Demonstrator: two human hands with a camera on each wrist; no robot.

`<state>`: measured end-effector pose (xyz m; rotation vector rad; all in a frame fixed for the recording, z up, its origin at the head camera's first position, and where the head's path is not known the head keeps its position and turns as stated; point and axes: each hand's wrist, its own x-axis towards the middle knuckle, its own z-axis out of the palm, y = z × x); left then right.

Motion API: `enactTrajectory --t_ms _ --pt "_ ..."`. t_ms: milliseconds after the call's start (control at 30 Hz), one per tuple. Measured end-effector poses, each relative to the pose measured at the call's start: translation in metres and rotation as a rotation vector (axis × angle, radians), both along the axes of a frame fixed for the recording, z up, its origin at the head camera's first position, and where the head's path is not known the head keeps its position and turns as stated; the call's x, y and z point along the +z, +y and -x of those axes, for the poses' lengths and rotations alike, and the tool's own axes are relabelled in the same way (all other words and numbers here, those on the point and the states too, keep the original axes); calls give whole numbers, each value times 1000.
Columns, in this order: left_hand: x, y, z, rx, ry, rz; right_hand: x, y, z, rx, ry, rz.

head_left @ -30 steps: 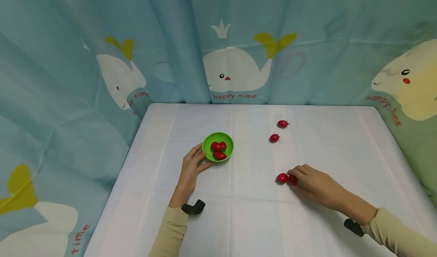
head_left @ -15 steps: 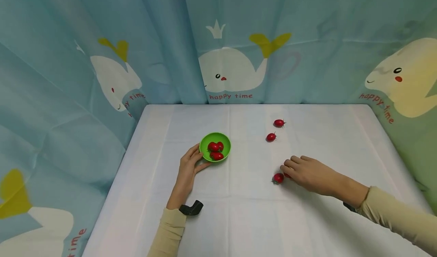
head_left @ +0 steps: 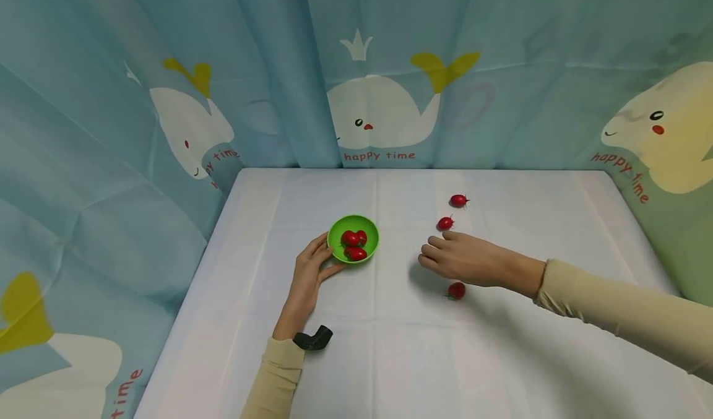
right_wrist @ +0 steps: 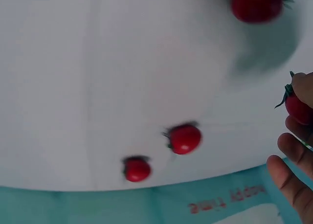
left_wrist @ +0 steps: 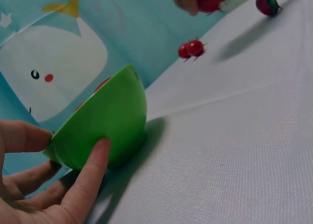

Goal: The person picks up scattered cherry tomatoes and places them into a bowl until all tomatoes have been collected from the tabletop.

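My left hand (head_left: 309,272) holds a small green bowl (left_wrist: 110,119) by its left side, thumb and fingers pressed against its wall. Several red cherry tomatoes (head_left: 353,246) lie inside the bowl. Between thumb and fingers, my right hand (head_left: 465,259) pinches another cherry tomato (right_wrist: 296,106) with a green stem, lifted above the table; in the head view the hand hides it. Below that hand one cherry tomato (head_left: 456,291) sits on the cloth. Farther back lie two more, a nearer tomato (head_left: 445,223) and a farther tomato (head_left: 459,200).
A white cloth (head_left: 390,357) covers the table. Blue curtains (head_left: 267,66) printed with whales hang along its back and left edges, with a greenish curtain (head_left: 696,246) on the right. Each wrist wears a camera; the left one's black mount (head_left: 313,338) shows.
My right hand has picked up a cherry tomato from beside another one and carried it up and leftward, toward the bowl. The left hand and bowl have stayed in place.
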<state>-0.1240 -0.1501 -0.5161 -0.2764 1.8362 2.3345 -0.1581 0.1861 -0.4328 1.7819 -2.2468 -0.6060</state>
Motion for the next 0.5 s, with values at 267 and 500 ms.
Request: enactTrajectory --t_ms 267,500 --pt "0 1 0 -4 11 0 14 -43 18 95 43 -38" --pt "-3 -1 -1 -7 13 2 28 -82 29 140 37 32"
